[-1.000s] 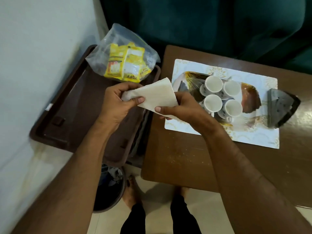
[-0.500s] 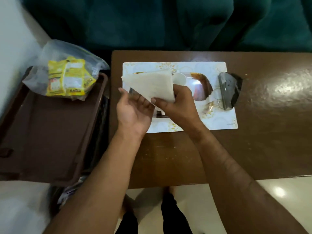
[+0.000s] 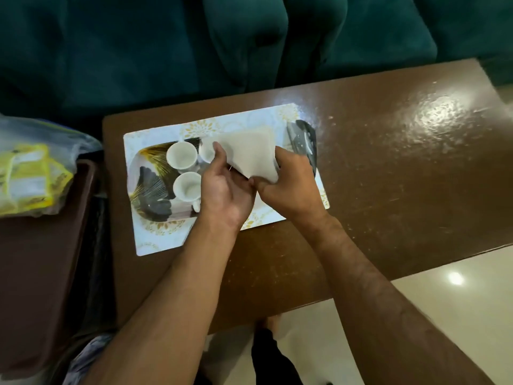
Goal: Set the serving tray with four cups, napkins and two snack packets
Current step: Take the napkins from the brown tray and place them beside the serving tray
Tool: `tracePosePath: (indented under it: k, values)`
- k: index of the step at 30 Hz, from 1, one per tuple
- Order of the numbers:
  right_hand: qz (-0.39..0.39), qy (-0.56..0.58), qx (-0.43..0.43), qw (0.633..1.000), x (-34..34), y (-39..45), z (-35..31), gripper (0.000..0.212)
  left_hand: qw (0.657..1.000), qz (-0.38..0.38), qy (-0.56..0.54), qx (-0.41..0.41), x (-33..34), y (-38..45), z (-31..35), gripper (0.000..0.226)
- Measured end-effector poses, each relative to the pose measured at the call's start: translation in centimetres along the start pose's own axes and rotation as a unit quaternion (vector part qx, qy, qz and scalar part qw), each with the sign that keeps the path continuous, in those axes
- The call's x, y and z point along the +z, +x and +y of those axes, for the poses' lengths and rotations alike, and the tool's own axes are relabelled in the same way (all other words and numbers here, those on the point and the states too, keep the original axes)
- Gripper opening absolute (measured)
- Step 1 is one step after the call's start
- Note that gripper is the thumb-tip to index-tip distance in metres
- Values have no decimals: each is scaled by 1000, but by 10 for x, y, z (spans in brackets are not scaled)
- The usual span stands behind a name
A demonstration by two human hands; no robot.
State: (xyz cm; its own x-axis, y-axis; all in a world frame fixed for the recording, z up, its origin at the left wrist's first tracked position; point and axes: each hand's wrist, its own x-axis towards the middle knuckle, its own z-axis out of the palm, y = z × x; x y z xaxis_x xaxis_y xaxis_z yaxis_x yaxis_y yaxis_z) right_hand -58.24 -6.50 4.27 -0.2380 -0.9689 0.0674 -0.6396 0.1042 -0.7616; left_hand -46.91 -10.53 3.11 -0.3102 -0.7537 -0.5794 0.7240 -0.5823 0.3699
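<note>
The white patterned serving tray (image 3: pixel 155 240) lies on the brown table (image 3: pixel 388 168). Small white cups (image 3: pixel 181 155) stand on its left half; three show, and my hands hide anything behind them. I hold a folded white napkin (image 3: pixel 249 154) low over the tray's right half, just right of the cups. My left hand (image 3: pixel 224 187) grips the napkin's left edge and my right hand (image 3: pixel 291 184) grips its near right corner. Yellow snack packets (image 3: pixel 27 176) sit in a clear plastic bag at the far left.
A dark grey napkin holder (image 3: pixel 304 143) rests at the tray's right end. A brown plastic tray (image 3: pixel 36 273) sits left of the table, under the bag. A dark green sofa (image 3: pixel 222 37) runs behind the table. Pale floor tiles (image 3: pixel 458 279) lie at the lower right.
Both hands have carried the napkin from over the brown tray on the left to the right half of the serving tray. The cups are uncovered again.
</note>
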Motion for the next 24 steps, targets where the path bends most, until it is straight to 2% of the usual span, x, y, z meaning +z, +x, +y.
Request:
tracePosePath:
  k: [4,10,13,15,19,22,24]
  values:
    - [39,-23,20,999,-20,8,19,23,998,-6,55,6,22,25,-11,34]
    - [116,-31,55,991,-38,15,53,20,980,-22,197,2,49,67,-15,39]
    - [158,-34,75,984,-45,22,71,23,949,-56,304,59,63,92,-12,47]
    - [175,-37,81,981,-44,23,73,18,899,-93,414,108,66,102,-4,51]
    - [210,-28,113,971,-40,35,88,16,765,-173,605,138,83,130,-1,55]
    - [231,-31,130,964,-34,43,96,15,661,-204,702,170,94,148,-5,52]
    - [236,-32,134,962,-29,45,100,16,612,-212,737,190,97,158,-7,47]
